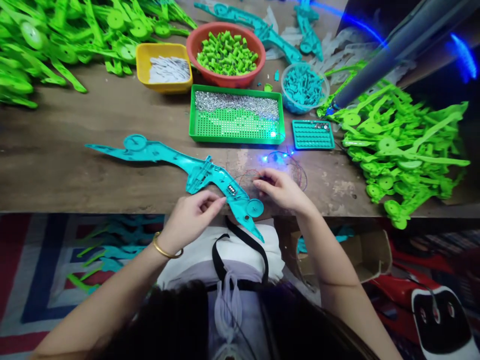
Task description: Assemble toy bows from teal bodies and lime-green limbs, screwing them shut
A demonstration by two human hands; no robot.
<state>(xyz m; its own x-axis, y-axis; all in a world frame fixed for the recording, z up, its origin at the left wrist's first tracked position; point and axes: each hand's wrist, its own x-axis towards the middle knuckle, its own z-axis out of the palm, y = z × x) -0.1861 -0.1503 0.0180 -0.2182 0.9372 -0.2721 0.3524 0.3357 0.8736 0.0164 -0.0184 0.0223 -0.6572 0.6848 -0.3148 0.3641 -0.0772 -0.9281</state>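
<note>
Table (pixel 45 175) cropped | left fingers (pixel 213 208) by turquoise part (pixel 179 161), grip unclear | right fingers (pixel 267 188) pinching wires (pixel 246 172)

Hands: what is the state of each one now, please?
Left hand: curled at the teal part; grip cannot be told.
Right hand: closed, seemingly on wires.

- The wooden tabletop (pixel 112 117) is evenly lit; the upper-right corner is dark.
- Blue LEDs (pixel 265 159) flare — small halos of glare.
- Blue light streaks (pixel 354 21) smear there.
- Lime-green parts (pixel 22 60) look soft, stretched leftward.
</note>
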